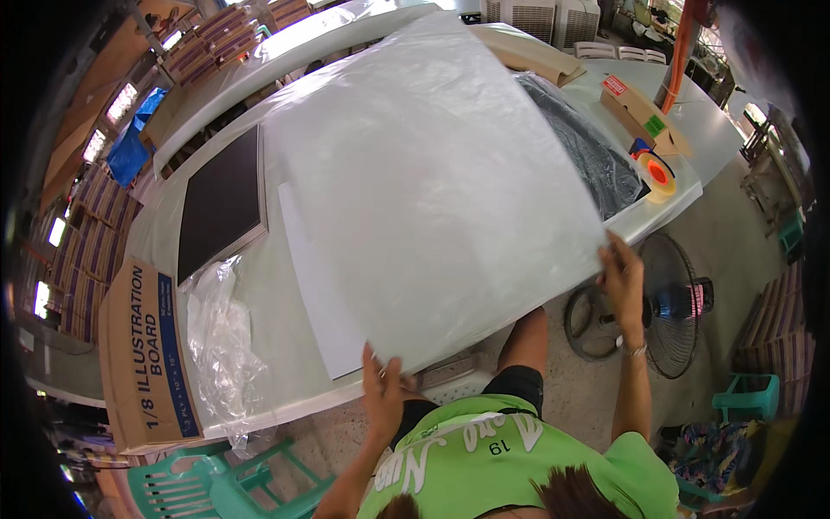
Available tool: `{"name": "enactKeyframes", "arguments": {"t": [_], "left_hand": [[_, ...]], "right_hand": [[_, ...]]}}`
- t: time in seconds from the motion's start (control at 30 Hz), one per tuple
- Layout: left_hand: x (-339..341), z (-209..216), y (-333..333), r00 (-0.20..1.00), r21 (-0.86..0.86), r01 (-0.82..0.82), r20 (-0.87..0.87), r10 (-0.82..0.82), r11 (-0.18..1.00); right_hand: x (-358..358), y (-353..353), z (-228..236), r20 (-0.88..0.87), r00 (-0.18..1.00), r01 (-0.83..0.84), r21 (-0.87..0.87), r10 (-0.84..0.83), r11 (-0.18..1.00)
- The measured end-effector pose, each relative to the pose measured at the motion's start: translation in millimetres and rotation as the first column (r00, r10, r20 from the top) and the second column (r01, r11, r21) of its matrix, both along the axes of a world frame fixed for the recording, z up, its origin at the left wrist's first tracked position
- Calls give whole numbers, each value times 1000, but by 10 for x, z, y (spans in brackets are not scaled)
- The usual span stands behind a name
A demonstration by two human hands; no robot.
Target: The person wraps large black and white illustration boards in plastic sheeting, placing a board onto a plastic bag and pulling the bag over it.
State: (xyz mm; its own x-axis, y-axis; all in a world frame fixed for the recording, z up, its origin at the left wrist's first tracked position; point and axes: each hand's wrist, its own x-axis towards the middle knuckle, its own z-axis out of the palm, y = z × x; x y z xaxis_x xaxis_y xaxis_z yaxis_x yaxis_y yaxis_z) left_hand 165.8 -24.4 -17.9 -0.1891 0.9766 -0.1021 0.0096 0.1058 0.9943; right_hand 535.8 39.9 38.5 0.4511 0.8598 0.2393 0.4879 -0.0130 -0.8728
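A large translucent plastic sheet (pixel 432 156) spreads across the table in front of me, its far corner reaching toward the back edge. Under its left side a strip of a white board or paper (pixel 304 285) shows; the sheet veils the rest. My right hand (pixel 622 281) is raised at the sheet's near right corner, fingers closed on that corner. By the near left corner is my left hand (pixel 385 394), fingers bent close together at the sheet's edge and apparently pinching it, though the contact is partly hidden.
Dark flat boards (pixel 220 203) lie at left, near crumpled clear plastic (pixel 225 337) and a brown carton (pixel 147 355). At right are a plastic-wrapped dark stack (pixel 584 143), tape roll (pixel 659 173) and long box (pixel 640 112). A fan (pixel 670 303) and green chair (pixel 216 484) flank me.
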Motion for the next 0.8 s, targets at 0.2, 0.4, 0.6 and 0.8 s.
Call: {"name": "enactKeyframes", "arguments": {"t": [0.2,0.4,0.6,0.8], "left_hand": [[995,142,787,961,135,274,-54,-270,952],[1702,71,1220,907,185,405,-201,-369,895],[1858,-26,1455,808,46,509,-369,-459,859],[1950,-130,1584,807,39,516,-359,-470,856]], "right_hand": [[1164,617,-103,197,965,150,137,-175,979],[2024,1166,-396,384,893,204,118,-234,972],[2607,1470,-756,481,824,293,89,-299,952],[2651,1499,-979,557,768,278,153,-316,948]]}}
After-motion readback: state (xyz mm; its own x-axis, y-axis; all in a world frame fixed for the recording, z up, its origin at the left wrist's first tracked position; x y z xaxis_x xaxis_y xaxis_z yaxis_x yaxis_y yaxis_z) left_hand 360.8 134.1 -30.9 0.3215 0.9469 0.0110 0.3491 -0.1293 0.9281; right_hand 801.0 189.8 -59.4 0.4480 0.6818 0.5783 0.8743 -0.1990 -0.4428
